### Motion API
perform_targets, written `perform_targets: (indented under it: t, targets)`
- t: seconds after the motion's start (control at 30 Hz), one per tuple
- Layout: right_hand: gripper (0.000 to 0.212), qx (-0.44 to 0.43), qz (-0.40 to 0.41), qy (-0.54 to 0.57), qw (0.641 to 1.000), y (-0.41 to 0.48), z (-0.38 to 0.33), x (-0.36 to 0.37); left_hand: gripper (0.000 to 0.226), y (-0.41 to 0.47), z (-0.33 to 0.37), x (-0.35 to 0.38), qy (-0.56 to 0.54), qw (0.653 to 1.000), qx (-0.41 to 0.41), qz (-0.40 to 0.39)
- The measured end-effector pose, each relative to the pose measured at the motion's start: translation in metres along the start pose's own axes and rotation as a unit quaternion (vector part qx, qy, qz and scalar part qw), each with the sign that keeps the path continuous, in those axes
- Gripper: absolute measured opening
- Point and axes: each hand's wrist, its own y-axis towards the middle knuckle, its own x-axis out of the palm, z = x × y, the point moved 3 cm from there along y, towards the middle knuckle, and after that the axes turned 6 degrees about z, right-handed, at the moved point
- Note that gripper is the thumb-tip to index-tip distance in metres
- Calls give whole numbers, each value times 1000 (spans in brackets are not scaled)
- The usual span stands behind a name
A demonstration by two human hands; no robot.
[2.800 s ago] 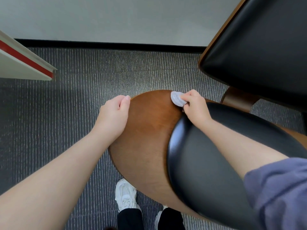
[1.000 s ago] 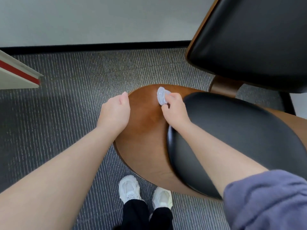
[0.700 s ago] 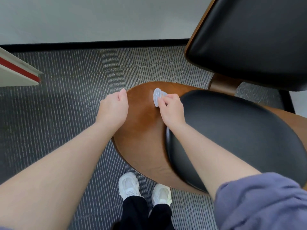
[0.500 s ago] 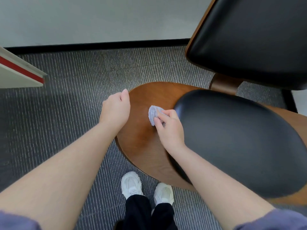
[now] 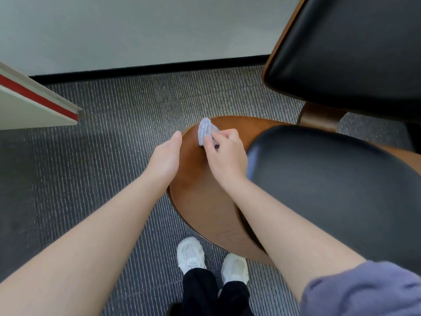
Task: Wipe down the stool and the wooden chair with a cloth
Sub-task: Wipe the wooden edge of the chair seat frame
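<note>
The stool (image 5: 200, 195) has a curved brown wooden shell with a black padded cushion (image 5: 330, 192) on its right part. My right hand (image 5: 224, 153) pinches a small pale blue cloth (image 5: 206, 131) and presses it on the wood near the shell's far left rim. My left hand (image 5: 166, 156) lies along the shell's left edge, thumb pointing up; its fingers are hidden behind the rim. The wooden chair (image 5: 346, 53), with a black padded panel in a wooden frame, stands behind the stool at the upper right.
Grey ribbed carpet (image 5: 114, 137) covers the floor up to a black skirting strip and pale wall. A white panel with a red stripe (image 5: 34, 103) juts in at the left. My white shoes (image 5: 191, 254) stand just below the stool.
My right hand has slid the cloth across the wood, toward me then back out to the far left rim. My left hand stays on the stool's left edge.
</note>
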Motion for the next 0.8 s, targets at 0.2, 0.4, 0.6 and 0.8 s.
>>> perform_targets:
  t: [0.2, 0.4, 0.6, 0.8]
  targets:
    - [26, 42, -46, 98, 993, -9, 7, -6, 54, -5, 6, 3, 8, 999, 30, 41]
    - [16, 43, -40, 147, 987, -40, 6, -3, 42, -5, 5, 4, 0, 999, 21, 48]
    - [23, 41, -31, 155, 987, -28, -8, -1, 42, -4, 2, 4, -23, 998, 2, 61]
    - [20, 64, -21, 119, 991, -57, 15, -3, 52, -11, 5, 3, -21, 998, 7, 59]
